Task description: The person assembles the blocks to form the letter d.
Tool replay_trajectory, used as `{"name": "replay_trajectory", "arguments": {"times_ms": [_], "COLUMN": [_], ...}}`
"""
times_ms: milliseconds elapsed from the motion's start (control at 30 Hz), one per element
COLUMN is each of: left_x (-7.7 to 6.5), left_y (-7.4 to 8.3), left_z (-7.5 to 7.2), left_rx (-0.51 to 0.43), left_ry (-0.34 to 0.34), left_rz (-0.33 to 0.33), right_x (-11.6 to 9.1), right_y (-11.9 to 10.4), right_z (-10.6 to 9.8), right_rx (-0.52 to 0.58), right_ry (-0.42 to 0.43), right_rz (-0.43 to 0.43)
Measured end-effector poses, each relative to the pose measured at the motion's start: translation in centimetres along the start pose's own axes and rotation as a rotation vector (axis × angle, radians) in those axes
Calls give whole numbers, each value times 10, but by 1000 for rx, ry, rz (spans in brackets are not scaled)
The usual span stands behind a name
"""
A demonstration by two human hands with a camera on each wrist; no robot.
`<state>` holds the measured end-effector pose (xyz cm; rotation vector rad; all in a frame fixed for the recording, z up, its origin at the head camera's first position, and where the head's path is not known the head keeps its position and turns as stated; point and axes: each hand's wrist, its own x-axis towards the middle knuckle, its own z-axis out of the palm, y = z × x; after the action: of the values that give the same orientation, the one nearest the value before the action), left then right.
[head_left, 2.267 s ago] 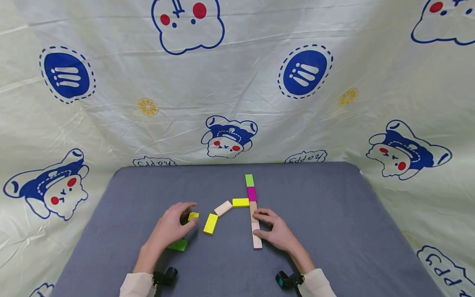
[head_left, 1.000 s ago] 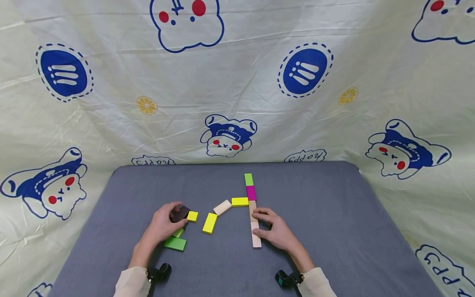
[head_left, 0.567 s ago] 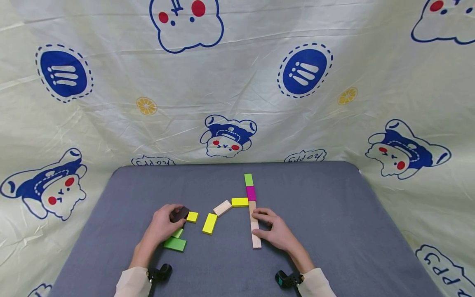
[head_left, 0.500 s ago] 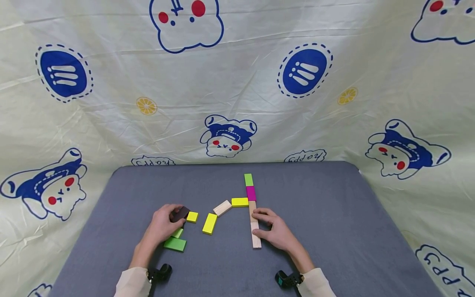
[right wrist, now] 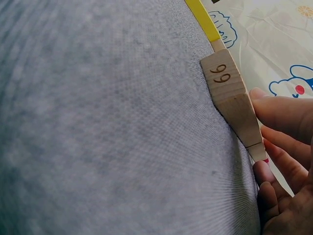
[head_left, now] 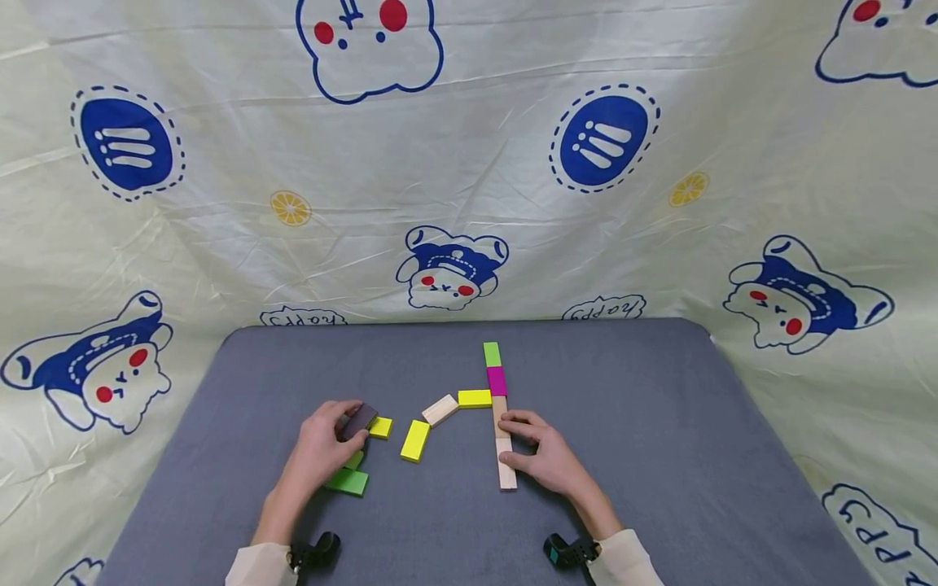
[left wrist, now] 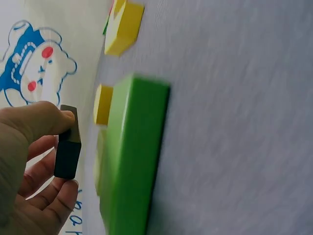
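Observation:
My left hand (head_left: 315, 448) pinches a dark wooden block (head_left: 360, 421) between thumb and fingers. The left wrist view shows that dark block (left wrist: 67, 156) tilted, with the thumb on one side. Beside it lies a small yellow block (head_left: 380, 428); a light green block (head_left: 355, 461) and a green block (head_left: 348, 482) lie under and beside the hand. My right hand (head_left: 550, 464) rests along the column's right side, thumb at the near plain block (head_left: 506, 470) and fingertips at the plain block (head_left: 500, 417) beyond. In the right wrist view, the near block's end (right wrist: 222, 78) bears an engraved number.
A magenta block (head_left: 496, 381) and a light green block (head_left: 492, 354) continue the column away from me. From it a yellow block (head_left: 475, 399), a slanted plain block (head_left: 440, 410) and another yellow block (head_left: 414, 441) curve leftward on the grey tabletop (head_left: 630, 382). A patterned cloth (head_left: 469, 163) hangs behind.
My left hand has drawn back left from over the small yellow block, and the dark block in it has come into view and tilted slightly. The right hand stays at the column.

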<state>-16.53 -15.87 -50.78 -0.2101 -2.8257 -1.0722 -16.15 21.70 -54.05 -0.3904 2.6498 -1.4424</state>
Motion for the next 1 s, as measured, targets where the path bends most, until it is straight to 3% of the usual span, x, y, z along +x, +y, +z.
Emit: {"name": "replay_trajectory", "arguments": {"times_ms": [400,700,1000], "left_x": [-20,-30,-38], "left_y": [22,29,32], "left_z": [20,28,34], "left_rx": [9,-2,34], "left_ry": [25,38,10], "left_rz": [17,69,99], "right_x": [0,0,-1], "right_y": [0,0,-2], "right_z": [0,-2,-2], "right_rx": [3,-9,-17], "right_ry": [0,-2,7], "right_rz": [2,-3,-21]}}
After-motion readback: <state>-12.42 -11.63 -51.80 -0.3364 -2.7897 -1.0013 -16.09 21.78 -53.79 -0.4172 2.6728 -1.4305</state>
